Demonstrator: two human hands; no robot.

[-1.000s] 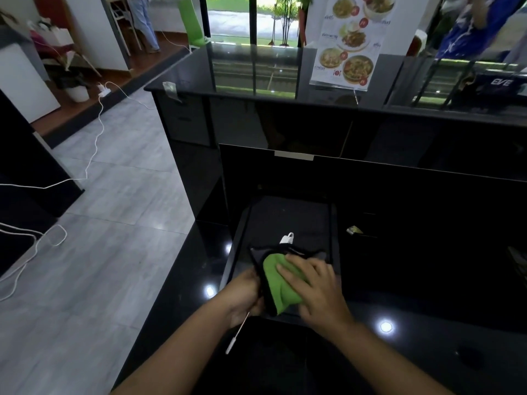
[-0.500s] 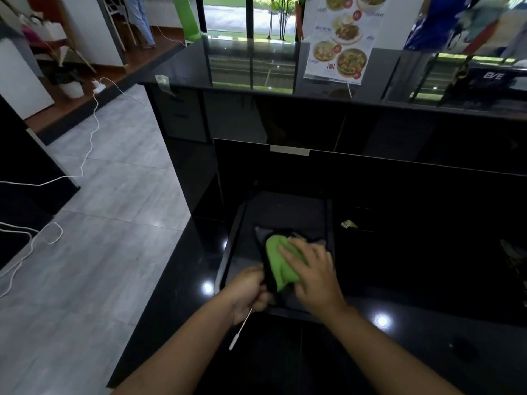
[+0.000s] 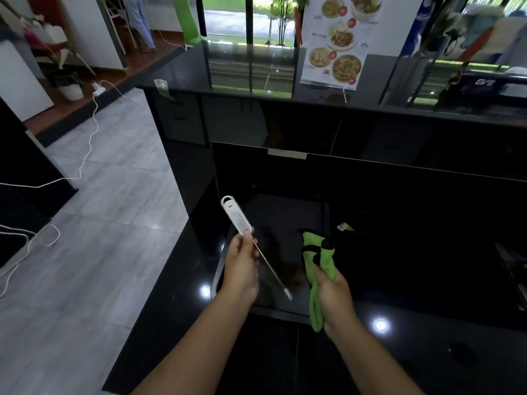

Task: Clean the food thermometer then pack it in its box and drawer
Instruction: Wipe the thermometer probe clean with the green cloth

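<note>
My left hand (image 3: 242,269) grips a white food thermometer (image 3: 236,216) where its flat head meets the thin metal probe. The head points up and away, and the probe slants down to the right towards its white tip (image 3: 287,293). My right hand (image 3: 332,292) is closed around a green cleaning cloth with black trim (image 3: 318,262), held a short way right of the probe and apart from it. Both hands hover over a dark sink (image 3: 216,277) set in the black counter. No thermometer box or drawer can be made out.
A glossy black countertop (image 3: 427,352) runs under my arms, with a raised black bar counter (image 3: 256,89) behind it carrying a menu stand (image 3: 336,41). A small yellowish item (image 3: 344,227) lies right of the sink. Grey floor tiles with white cables (image 3: 85,155) spread to the left.
The hands have come apart: the cloth no longer wraps the thermometer. My left hand has swung the thermometer head up into view, and my right hand has drawn the cloth off to the right.
</note>
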